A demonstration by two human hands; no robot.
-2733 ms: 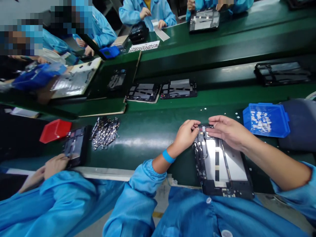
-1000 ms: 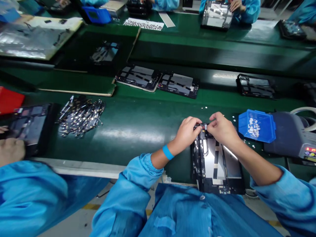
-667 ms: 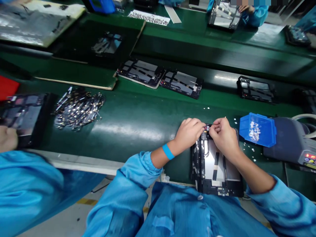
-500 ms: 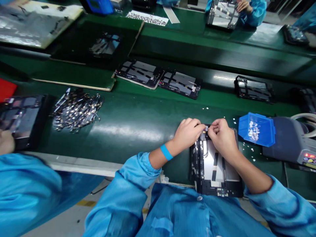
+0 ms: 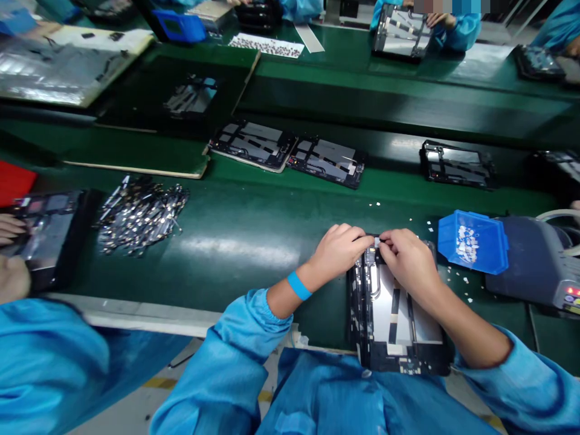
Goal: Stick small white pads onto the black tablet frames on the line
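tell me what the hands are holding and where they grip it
Both the left hand and right hand pinch a tiny pale part between fingertips, at the far end of the open tablet frame.

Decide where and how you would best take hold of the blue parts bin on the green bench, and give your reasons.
Grip the blue bin by its raised rim, from above at the near-left corner. Its open top faces up, the grey machine crowds its right side, and a level hold would likely keep the small white parts inside.
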